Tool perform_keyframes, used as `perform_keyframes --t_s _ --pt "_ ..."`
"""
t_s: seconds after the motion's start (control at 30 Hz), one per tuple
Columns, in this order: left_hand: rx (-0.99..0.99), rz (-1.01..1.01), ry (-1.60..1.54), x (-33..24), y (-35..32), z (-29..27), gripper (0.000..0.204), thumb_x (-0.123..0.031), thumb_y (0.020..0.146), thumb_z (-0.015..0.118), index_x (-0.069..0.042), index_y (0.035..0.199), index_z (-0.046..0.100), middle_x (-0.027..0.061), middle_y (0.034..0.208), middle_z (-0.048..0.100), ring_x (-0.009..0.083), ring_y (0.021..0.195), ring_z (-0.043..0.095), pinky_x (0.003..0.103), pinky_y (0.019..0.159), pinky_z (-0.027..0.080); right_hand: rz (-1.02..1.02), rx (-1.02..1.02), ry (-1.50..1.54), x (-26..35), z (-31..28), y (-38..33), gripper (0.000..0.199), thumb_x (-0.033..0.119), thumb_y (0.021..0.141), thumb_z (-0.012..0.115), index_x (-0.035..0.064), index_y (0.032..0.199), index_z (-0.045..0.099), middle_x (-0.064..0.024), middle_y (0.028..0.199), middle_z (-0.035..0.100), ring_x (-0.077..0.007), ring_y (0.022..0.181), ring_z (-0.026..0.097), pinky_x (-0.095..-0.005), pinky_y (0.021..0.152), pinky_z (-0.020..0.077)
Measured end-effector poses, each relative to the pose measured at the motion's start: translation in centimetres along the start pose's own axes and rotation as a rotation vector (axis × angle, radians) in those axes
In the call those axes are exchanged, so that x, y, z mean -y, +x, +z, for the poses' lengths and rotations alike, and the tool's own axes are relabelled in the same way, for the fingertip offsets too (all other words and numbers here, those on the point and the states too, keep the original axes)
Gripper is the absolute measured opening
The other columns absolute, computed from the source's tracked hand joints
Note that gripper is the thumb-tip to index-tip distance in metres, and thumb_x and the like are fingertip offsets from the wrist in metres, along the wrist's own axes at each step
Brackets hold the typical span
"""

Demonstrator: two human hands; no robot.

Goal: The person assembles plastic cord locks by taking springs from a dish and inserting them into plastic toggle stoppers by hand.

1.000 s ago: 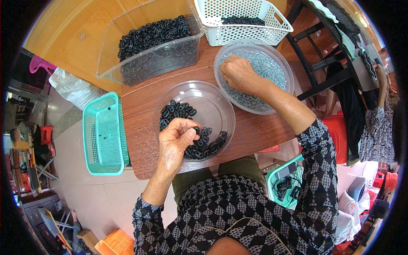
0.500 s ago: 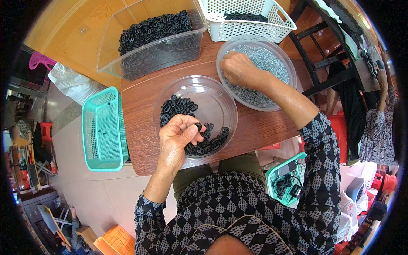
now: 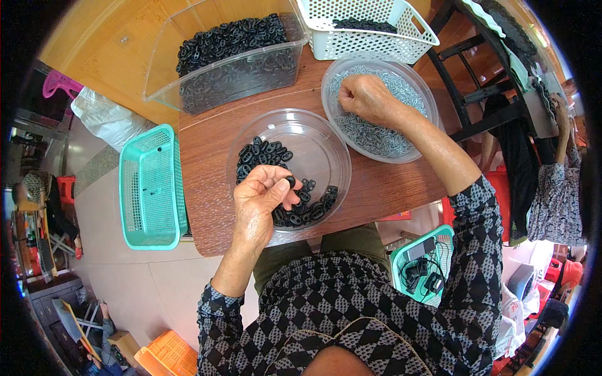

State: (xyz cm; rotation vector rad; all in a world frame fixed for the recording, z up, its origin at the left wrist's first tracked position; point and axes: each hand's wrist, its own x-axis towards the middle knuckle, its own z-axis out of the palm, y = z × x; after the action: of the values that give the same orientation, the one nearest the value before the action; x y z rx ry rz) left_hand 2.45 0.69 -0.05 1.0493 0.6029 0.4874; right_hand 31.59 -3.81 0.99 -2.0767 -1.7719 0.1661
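My left hand [image 3: 260, 199] pinches a small black oval part [image 3: 290, 181] between thumb and fingers. It hovers over a round clear bowl [image 3: 342, 169] with several loose black oval parts [image 3: 256, 155] in it, each pierced with holes. Above a second clear bowl [image 3: 433, 113], heaped with small silvery metal screws or pins [image 3: 389, 136], is my right hand [image 3: 367, 99]. Its fingers are curled and pressed together. Whatever lies between those fingertips is hidden by the hand.
A clear bin [image 3: 235, 88] of black parts and a white perforated basket [image 3: 370, 45] stand at the table's back. Left of the wooden table [image 3: 207, 188] is a turquoise basket [image 3: 150, 232]. A green basket [image 3: 448, 250] with cables sits right; another person's arm [image 3: 562, 128] shows far right.
My right hand has shifted slightly right over the metal pieces, its fingers now curled more tightly. The left hand keeps its pinch on the black part, almost unmoved.
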Motion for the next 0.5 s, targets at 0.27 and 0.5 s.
perform_keyframes --t_s 0.27,0.5 --pt "-0.006 -0.007 -0.025 0.1 0.02 -0.15 0.01 -0.004 0.088 0.057 0.002 0.096 0.058 0.0128 0.083 0.065 0.0128 0.061 0.059 0.022 0.053 0.044 0.02 0.001 0.092 0.19 0.16 -0.22 0.015 0.01 0.079 0.058 -0.003 0.071 0.059 -0.0158 0.063 0.058 -0.0278 0.057 0.058 -0.0384 0.056 0.0457" --pt "-0.01 -0.001 -0.026 0.02 0.1 -0.02 0.01 -0.004 0.088 0.057 0.001 0.096 0.058 0.0121 0.083 0.065 0.0122 0.06 0.059 0.021 0.053 0.043 0.034 -0.039 -0.019 -0.25 0.18 -0.33 0.015 0.011 0.081 0.059 -0.0027 0.074 0.059 -0.016 0.067 0.059 -0.0291 0.062 0.057 -0.0394 0.059 0.0449"
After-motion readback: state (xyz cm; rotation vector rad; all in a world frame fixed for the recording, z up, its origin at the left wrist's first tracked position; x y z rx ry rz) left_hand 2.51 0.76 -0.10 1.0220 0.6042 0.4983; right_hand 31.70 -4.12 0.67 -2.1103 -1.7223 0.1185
